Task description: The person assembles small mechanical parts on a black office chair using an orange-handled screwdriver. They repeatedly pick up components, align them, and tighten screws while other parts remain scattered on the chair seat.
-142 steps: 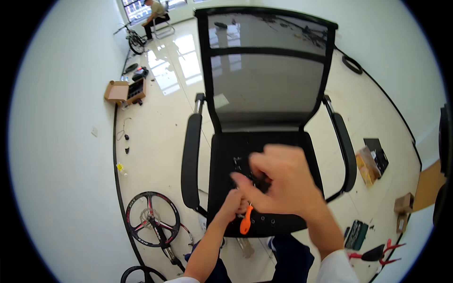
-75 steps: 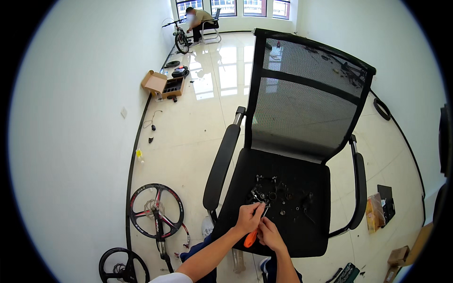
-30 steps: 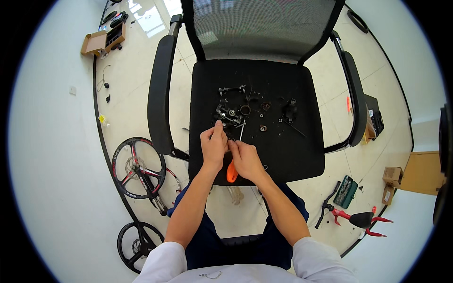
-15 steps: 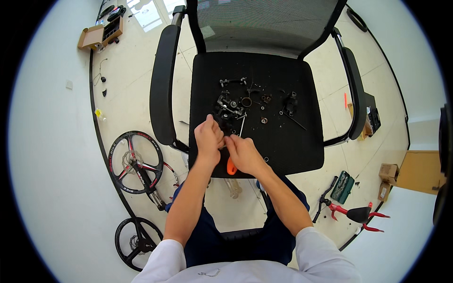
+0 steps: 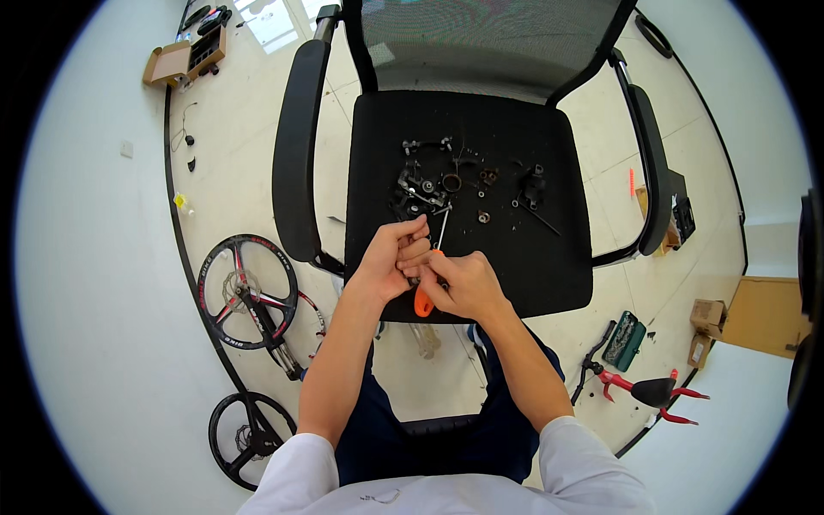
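Observation:
Over the front of a black chair seat (image 5: 532, 266), my left hand (image 5: 390, 259) and my right hand (image 5: 468, 285) meet with curled fingers. Something small and dark shows between the fingertips, too hidden to name. Beneath them a screwdriver (image 5: 423, 304) with an orange handle lies on the seat, its metal shaft pointing away from me. Just beyond my left hand is a cluster of dark metal parts (image 5: 418, 187). A ring (image 5: 451, 182), a small brownish part (image 5: 484, 218) and a black part with a thin rod (image 5: 533, 189) lie farther right.
Black armrests (image 5: 300, 154) flank the seat, with a mesh backrest (image 5: 481, 47) behind it. On the floor at left are spoked wheels (image 5: 249, 292) and an open cardboard box (image 5: 167, 64). A green toolbox (image 5: 624, 341) and a red frame with a black saddle (image 5: 657, 391) lie at right.
My right hand has shifted right and slightly down, its fingers now more bent. My left hand has turned and lowered a little, showing more of its palm side. The seat parts have not moved.

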Motion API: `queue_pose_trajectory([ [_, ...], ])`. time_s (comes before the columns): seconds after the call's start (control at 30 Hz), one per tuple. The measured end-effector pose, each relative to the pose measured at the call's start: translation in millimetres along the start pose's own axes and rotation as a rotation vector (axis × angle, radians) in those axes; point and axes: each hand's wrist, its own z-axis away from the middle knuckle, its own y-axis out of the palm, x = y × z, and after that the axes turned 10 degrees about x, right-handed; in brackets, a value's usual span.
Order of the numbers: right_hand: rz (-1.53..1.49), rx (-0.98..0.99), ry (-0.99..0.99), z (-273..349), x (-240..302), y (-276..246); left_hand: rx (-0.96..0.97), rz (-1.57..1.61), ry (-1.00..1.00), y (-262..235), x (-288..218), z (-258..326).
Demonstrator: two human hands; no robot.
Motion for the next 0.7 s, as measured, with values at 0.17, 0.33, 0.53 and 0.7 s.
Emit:
queue_pose_trajectory([
  [0.17, -0.284, -0.047, 0.196, -6, -7, -6, -0.015, 0.080, 0.206, 4, 6, -3],
  [0.33, -0.333, -0.032, 0.282, -6, -11, -12, 0.029, 0.139, 0.282, 7, 5, -9],
  [0.53, -0.240, -0.097, 0.214, -4, -12, -13, -0.043, -0.191, 0.508, 19, 11, -10],
  [0.7, -0.219, -0.152, 0.150, -5, -1, -8, -0.211, -0.275, 0.562, 17, 19, -21],
])
